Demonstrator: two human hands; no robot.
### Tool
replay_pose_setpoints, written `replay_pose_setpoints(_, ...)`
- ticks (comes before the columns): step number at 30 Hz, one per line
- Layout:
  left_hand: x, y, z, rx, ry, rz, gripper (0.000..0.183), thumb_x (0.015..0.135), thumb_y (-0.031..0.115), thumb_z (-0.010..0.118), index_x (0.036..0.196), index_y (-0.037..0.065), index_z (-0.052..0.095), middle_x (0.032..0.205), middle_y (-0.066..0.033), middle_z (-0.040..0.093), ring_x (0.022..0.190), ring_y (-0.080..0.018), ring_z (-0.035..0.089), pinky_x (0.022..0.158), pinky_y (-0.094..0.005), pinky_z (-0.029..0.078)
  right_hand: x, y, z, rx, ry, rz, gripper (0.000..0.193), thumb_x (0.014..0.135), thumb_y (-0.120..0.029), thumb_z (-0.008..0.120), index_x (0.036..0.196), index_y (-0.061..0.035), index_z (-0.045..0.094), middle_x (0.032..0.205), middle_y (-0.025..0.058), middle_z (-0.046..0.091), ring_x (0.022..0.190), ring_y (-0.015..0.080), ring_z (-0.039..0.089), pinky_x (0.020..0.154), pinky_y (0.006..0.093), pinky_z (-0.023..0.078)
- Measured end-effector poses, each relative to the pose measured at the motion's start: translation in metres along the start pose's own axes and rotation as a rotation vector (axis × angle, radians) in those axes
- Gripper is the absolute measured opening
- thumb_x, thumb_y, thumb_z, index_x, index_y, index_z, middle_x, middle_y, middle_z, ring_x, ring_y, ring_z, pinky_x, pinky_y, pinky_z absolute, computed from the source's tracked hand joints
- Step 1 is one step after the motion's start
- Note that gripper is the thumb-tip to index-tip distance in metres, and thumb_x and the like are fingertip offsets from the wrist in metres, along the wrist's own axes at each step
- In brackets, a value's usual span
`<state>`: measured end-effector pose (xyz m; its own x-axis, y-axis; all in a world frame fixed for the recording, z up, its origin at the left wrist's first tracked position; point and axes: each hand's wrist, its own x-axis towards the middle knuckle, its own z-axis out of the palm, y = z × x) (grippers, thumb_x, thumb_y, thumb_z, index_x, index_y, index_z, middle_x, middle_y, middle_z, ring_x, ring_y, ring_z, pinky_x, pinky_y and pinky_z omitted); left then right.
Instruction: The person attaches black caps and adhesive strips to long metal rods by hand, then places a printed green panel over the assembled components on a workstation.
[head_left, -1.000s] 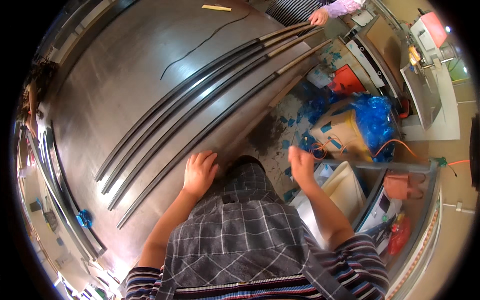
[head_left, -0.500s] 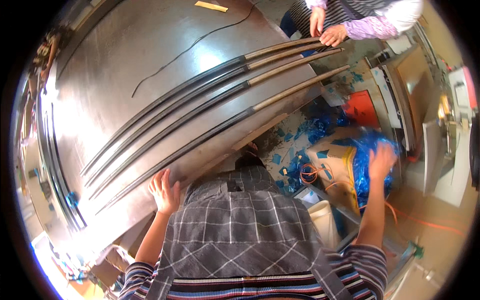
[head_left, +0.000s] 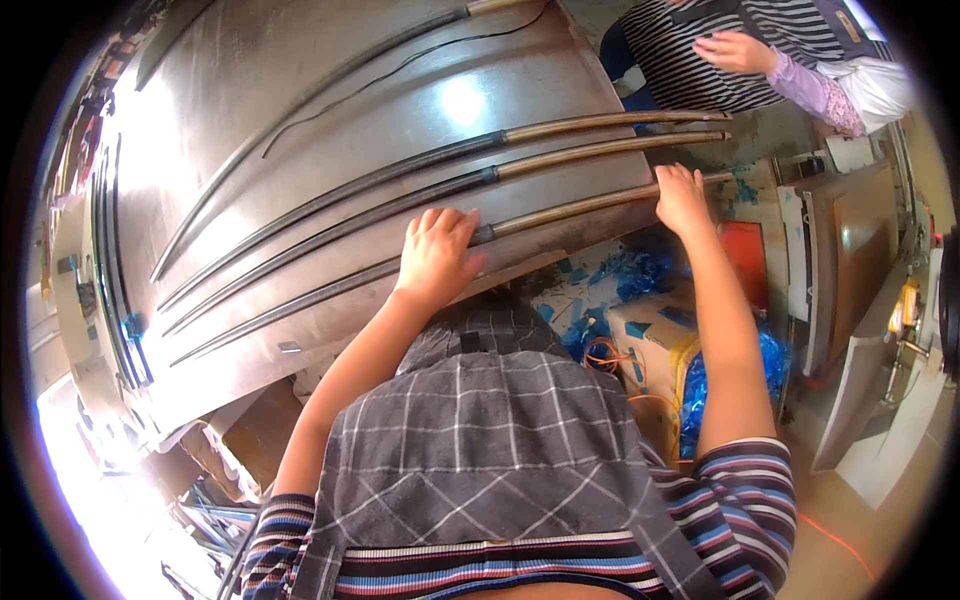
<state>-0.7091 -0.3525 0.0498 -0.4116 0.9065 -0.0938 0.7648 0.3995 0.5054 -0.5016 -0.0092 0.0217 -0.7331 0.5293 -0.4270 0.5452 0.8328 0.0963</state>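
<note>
Four-foot-like lengths aside, the nearest long rod (head_left: 560,211), dark with a tan end section, lies along the metal table's near side. My left hand (head_left: 438,258) is curled over its dark part, near where the tan section begins. Around the tan end, beyond the table's right edge, my right hand (head_left: 684,198) is closed. Two similar rods, a middle rod (head_left: 590,154) and a farther rod (head_left: 590,126), lie behind it, tan ends sticking out past the edge. Another rod (head_left: 330,80) rests far back on the table. A co-worker's hand (head_left: 735,52) is off the rods.
A thin black cord (head_left: 400,72) crosses the metal table (head_left: 540,80). A small metal piece (head_left: 290,347) lies near its front edge. Below right stand a cardboard box (head_left: 645,335), blue plastic wrap (head_left: 755,375) and an orange cable (head_left: 840,545). Dark strips (head_left: 115,270) lie at left.
My right hand has left the blue plastic and taken the nearest rod's tan end. My left hand has moved right onto that rod. The farthest rod has shifted back; the co-worker's hands have let go.
</note>
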Motion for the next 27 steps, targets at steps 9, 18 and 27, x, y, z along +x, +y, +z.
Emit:
replay_pose_setpoints(9,-0.005,0.013,0.018,-0.020,0.154,-0.069,0.038,0.072,0.022,0.075,0.108,0.016,0.067,0.092,-0.0002,0.061,0.089,-0.0227,0.057,0.080,-0.0380,0.043,0.012,0.016,-0.017,0.046,-0.051,-0.287,0.011,0.073,-0.002,0.054,0.078,-0.0033,0.064,0.083,0.0202,0.067,0.086,0.0383,0.064,0.080,0.0500,0.048)
replay_pose_setpoints(18,-0.019,0.020,0.007,0.213,0.271,-0.036,0.043,0.065,0.015,0.076,0.107,0.014,0.068,0.093,0.0004,0.062,0.088,-0.0210,0.058,0.081,-0.0395,0.045,0.022,0.023,-0.023,0.206,-0.138,-0.516,0.009,0.067,-0.008,0.056,0.071,-0.0039,0.063,0.076,0.0216,0.066,0.078,0.0398,0.065,0.072,0.0487,0.052)
replay_pose_setpoints(27,-0.011,0.032,-0.001,0.380,0.196,-0.053,0.041,0.072,0.016,0.072,0.112,0.011,0.064,0.103,0.0021,0.062,0.094,-0.0179,0.057,0.082,-0.0366,0.046,0.059,0.019,-0.064,0.165,-0.641,-0.537,0.020,0.070,-0.005,0.055,0.085,0.0016,0.067,0.087,0.0255,0.067,0.088,0.0414,0.065,0.077,0.0475,0.052)
